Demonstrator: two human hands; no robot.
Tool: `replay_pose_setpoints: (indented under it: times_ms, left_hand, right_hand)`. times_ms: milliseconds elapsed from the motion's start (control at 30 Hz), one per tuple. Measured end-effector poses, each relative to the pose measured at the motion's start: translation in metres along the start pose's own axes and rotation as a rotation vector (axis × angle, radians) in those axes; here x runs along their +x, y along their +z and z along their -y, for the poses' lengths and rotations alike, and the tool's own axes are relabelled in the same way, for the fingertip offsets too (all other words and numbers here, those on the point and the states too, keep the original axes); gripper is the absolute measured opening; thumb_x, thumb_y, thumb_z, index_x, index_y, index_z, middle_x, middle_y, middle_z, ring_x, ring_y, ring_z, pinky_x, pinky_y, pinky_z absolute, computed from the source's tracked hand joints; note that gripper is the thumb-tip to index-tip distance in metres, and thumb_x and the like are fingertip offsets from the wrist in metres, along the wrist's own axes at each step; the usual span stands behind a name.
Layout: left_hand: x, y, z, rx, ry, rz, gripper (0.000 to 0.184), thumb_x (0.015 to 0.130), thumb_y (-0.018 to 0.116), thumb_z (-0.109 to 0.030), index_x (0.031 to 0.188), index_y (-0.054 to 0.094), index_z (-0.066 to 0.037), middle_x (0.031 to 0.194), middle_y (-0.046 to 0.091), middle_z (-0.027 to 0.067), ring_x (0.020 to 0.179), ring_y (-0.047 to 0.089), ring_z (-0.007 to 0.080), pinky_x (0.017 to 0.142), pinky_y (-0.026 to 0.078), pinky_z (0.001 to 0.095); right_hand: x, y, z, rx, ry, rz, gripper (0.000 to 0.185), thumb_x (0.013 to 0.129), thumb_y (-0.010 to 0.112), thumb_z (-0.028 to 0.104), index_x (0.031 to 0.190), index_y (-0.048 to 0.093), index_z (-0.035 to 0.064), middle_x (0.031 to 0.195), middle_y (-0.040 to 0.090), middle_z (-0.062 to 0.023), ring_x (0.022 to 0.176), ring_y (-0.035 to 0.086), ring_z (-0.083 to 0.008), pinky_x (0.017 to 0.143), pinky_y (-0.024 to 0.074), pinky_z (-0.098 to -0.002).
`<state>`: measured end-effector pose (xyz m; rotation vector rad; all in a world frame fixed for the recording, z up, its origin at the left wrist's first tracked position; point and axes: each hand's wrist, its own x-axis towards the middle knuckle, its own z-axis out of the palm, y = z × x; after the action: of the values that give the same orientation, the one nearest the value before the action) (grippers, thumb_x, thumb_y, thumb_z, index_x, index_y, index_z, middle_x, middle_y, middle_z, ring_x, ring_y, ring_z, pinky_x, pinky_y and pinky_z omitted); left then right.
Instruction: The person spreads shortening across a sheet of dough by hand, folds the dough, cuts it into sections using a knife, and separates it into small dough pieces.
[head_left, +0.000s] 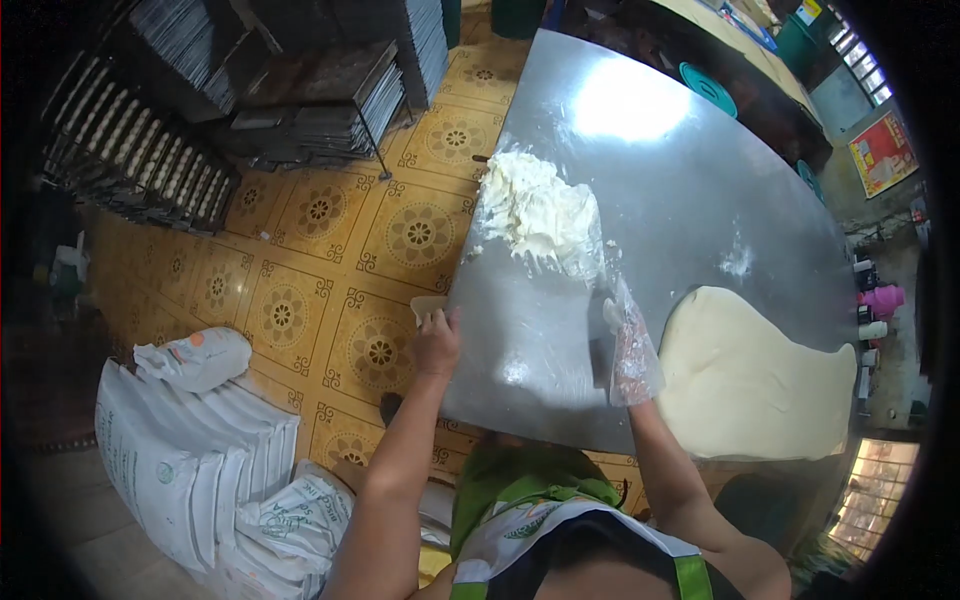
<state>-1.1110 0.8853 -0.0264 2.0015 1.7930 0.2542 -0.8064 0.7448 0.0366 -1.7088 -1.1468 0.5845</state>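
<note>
My left hand (437, 342) is closed around a pale flat scraper (428, 308) at the left edge of the metal table (690, 200). My right hand (632, 352), in a clear plastic glove smeared with white, is over the table just left of a large flat sheet of dough (755, 385); whether it holds anything is unclear. Beyond both hands, a heap of creamy white soft mixture (540, 215) lies near the table's left edge. A thin smeared film runs from the heap toward me.
Stacked white sacks (190, 450) stand on the tiled floor at lower left. Racks of trays with small dough pieces (140, 150) and a stack of metal trays (320, 110) are at upper left. A teal lid (708, 90) is beyond the table's far edge.
</note>
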Motion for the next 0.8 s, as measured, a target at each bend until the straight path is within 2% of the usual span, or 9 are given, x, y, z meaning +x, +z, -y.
replay_pose_setpoints:
  times_ms: [100,133,233,333,400,433,500,633,800]
  left_hand:
    - [0.018,0.005,0.014,-0.007,0.006,-0.078,0.057,0.097,0.048,-0.052,0.100,0.067,0.002,0.089,0.066,0.0260,0.084,0.066,0.0413,0.066,0.052,0.0507]
    - [0.024,0.012,0.023,-0.012,0.007,-0.115,0.058,0.098,0.047,-0.051,0.090,0.070,0.002,0.080,0.066,0.0258,0.081,0.066,0.0418,0.064,0.051,0.0511]
    - [0.040,0.040,0.073,-0.338,-0.088,-0.090,0.058,0.097,0.050,-0.049,0.079,0.070,0.002,0.073,0.063,0.0286,0.079,0.067,0.0418,0.063,0.049,0.0489]
    - [0.026,0.083,0.127,-0.264,-0.091,-0.025,0.058,0.095,0.053,-0.050,0.078,0.070,0.003,0.073,0.067,0.0216,0.071,0.066,0.0408,0.061,0.047,0.0477]
    - [-0.002,0.089,0.148,-0.786,-0.548,-0.031,0.056,0.093,0.058,-0.050,0.068,0.064,-0.001,0.064,0.063,0.0082,0.053,0.058,0.0269,0.052,0.043,0.0420]
    - [-0.021,0.064,0.141,-0.786,-0.568,-0.050,0.056,0.093,0.058,-0.050,0.068,0.064,-0.001,0.064,0.063,0.0082,0.053,0.058,0.0269,0.052,0.043,0.0420]
    - [-0.068,0.003,0.133,-1.147,-0.820,-0.046,0.052,0.093,0.061,-0.049,0.060,0.054,-0.009,0.057,0.051,-0.0012,0.045,0.044,0.0132,0.044,0.035,0.0352]
    - [-0.186,-0.040,0.144,-1.046,-0.757,-0.293,0.050,0.093,0.062,-0.049,0.058,0.046,-0.016,0.052,0.043,-0.0035,0.042,0.035,0.0065,0.040,0.028,0.0307]
    - [-0.392,-0.059,0.101,-0.659,-1.002,-0.514,0.060,0.091,0.064,-0.050,0.055,0.051,-0.005,0.051,0.049,0.0005,0.044,0.043,0.0132,0.044,0.036,0.0347]
  right_hand:
    - [-0.015,-0.008,-0.015,0.781,0.173,0.046,0.042,0.104,0.036,0.013,0.144,0.039,0.0014,0.146,0.043,-0.0165,0.137,0.039,-0.0252,0.113,0.0316,-0.0354]
    - [-0.019,-0.011,-0.020,0.779,0.166,0.043,0.042,0.104,0.036,0.013,0.144,0.039,0.0014,0.146,0.043,-0.0165,0.137,0.039,-0.0252,0.113,0.0316,-0.0354]
    - [-0.018,-0.025,-0.033,-0.426,-0.047,0.097,0.045,0.105,0.034,0.012,0.148,0.032,0.0008,0.146,0.042,-0.0180,0.135,0.041,-0.0266,0.113,0.0323,-0.0354]
    - [-0.005,-0.037,-0.026,-0.255,0.020,0.104,0.045,0.105,0.033,0.013,0.148,0.030,0.0009,0.145,0.042,-0.0187,0.134,0.042,-0.0271,0.113,0.0323,-0.0346]
    - [-0.011,-0.048,-0.033,-0.168,0.071,0.139,0.045,0.105,0.032,0.014,0.148,0.030,0.0010,0.144,0.043,-0.0190,0.133,0.042,-0.0273,0.113,0.0323,-0.0343]
    - [-0.012,-0.052,-0.052,-0.145,0.134,0.130,0.046,0.105,0.032,0.015,0.149,0.029,0.0011,0.145,0.042,-0.0188,0.135,0.041,-0.0271,0.114,0.0319,-0.0345]
    - [-0.005,-0.058,-0.082,-0.085,0.240,0.145,0.048,0.106,0.030,0.018,0.150,0.028,0.0014,0.148,0.040,-0.0182,0.137,0.039,-0.0267,0.115,0.0309,-0.0349]
    - [0.020,-0.058,-0.063,0.140,0.116,0.272,0.054,0.105,0.032,0.029,0.152,0.026,0.0037,0.151,0.037,-0.0160,0.140,0.036,-0.0278,0.116,0.0281,-0.0386]
    - [0.042,-0.061,-0.032,0.495,0.100,0.482,0.067,0.103,0.036,0.048,0.155,0.022,0.0075,0.156,0.032,-0.0124,0.143,0.030,-0.0295,0.117,0.0235,-0.0446]
